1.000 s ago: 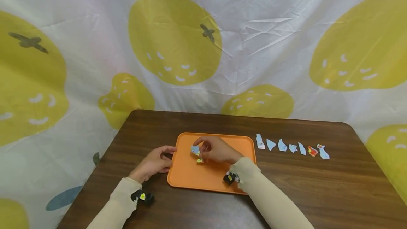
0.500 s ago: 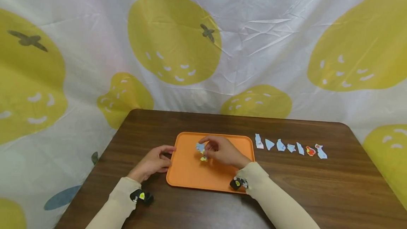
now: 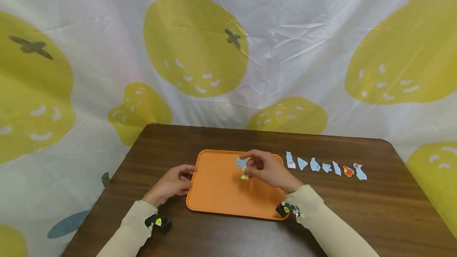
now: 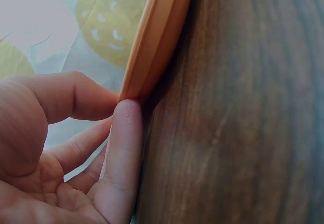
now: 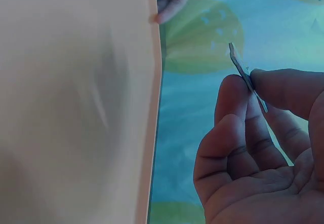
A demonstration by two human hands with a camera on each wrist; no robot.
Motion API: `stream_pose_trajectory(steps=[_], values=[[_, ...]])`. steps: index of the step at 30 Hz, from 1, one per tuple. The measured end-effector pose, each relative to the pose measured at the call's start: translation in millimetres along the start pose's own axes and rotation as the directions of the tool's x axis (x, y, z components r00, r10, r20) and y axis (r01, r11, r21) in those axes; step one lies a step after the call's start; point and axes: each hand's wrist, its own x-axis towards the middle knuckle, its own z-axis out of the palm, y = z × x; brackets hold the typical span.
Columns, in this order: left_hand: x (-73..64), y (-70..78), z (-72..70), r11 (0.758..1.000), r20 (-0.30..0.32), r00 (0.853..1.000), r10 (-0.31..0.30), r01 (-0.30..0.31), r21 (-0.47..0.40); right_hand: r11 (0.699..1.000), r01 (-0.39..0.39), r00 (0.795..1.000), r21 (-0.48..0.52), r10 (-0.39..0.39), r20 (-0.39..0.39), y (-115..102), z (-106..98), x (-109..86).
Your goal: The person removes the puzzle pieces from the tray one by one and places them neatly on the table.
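My right hand point(image 3: 269, 171) pinches a thin, irregular puzzle piece point(image 3: 241, 163), light blue with yellow, between thumb and fingertips above the right part of an orange tray point(image 3: 214, 185). Seen edge-on in the right wrist view, the puzzle piece point(image 5: 239, 66) is a slim sliver between the fingertips. At the tray's left edge, my left hand point(image 3: 171, 183) holds the rim. The left wrist view shows its thumb and a finger meeting at the tray's rim point(image 4: 154, 41), while the other fingers lie behind.
Right of the tray, several light-blue cut pieces point(image 3: 315, 164) lie in a row on the brown wooden table point(image 3: 357, 213). One red piece point(image 3: 348, 171) is near the row's right end. A white curtain point(image 3: 278, 62) with yellow fruit prints hangs behind the table.
My right hand has carried the puzzle piece rightward across the tray, from left of its middle toward its right side. My left hand has stayed at the left rim.
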Motion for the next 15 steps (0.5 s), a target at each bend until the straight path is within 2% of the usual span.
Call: stream_pose_trajectory(steps=[3,10,15], values=[[-0.6,-0.1,-0.6,1.0,-0.002,1.0,0.004,-0.004,0.004,1.0,0.008,1.0,-0.005,-0.008,-0.023,2,-8,-6.3],[-1.5,-2.1,0.0,1.0,-0.007,1.0,0.001,-0.001,-0.001,0.998,-0.067,0.996,-0.012,0.066,-0.057,3,-23,-25.2],[-1.0,-1.0,1.8,1.0,-0.009,1.0,0.004,-0.004,-0.002,0.997,-0.063,0.994,-0.04,0.06,-0.087,5,-34,-36.9]])
